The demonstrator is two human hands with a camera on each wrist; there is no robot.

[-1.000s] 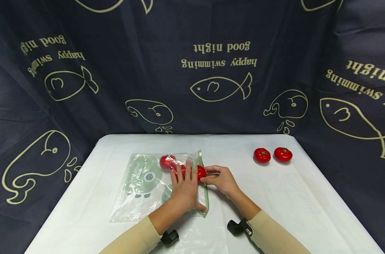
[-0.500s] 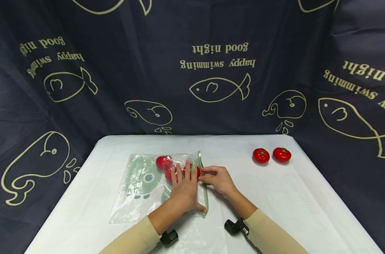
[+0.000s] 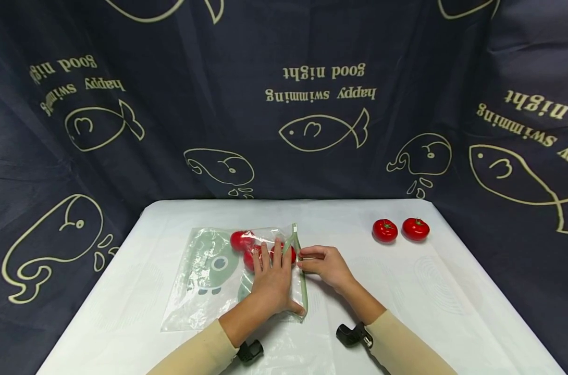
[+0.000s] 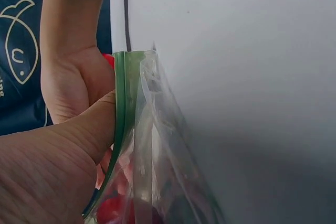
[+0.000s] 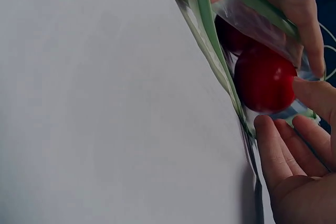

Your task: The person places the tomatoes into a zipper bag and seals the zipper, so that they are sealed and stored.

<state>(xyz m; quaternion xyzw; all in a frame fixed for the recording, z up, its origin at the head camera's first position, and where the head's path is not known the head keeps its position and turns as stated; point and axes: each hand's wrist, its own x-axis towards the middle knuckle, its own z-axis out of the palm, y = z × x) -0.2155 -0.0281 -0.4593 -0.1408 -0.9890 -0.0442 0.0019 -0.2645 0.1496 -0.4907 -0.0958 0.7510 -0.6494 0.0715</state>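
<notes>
A clear zip bag (image 3: 183,312) with a green print and green zip edge lies flat, its mouth facing right. Several red tomatoes are inside; one tomato (image 5: 265,80) sits just within the mouth, with another behind it. My left hand (image 3: 272,286) rests on the bag with fingers spread straight across the top, its thumb at the zip edge. At the mouth is my right hand (image 3: 325,266), fingers extended and apart. Its thumb tip is at the nearest tomato in the right wrist view, and I cannot tell if they touch.
Two more tomatoes, one left (image 3: 384,230) and one right (image 3: 416,229), sit side by side at the table's back right. A white cloth covers the table (image 3: 406,291). Behind it hangs a dark curtain (image 3: 265,172) with fish prints.
My right hand has pushed a tomato left into the bag's mouth, then drawn back slightly to the right. The tomatoes inside have shifted left. My left hand has stayed put.
</notes>
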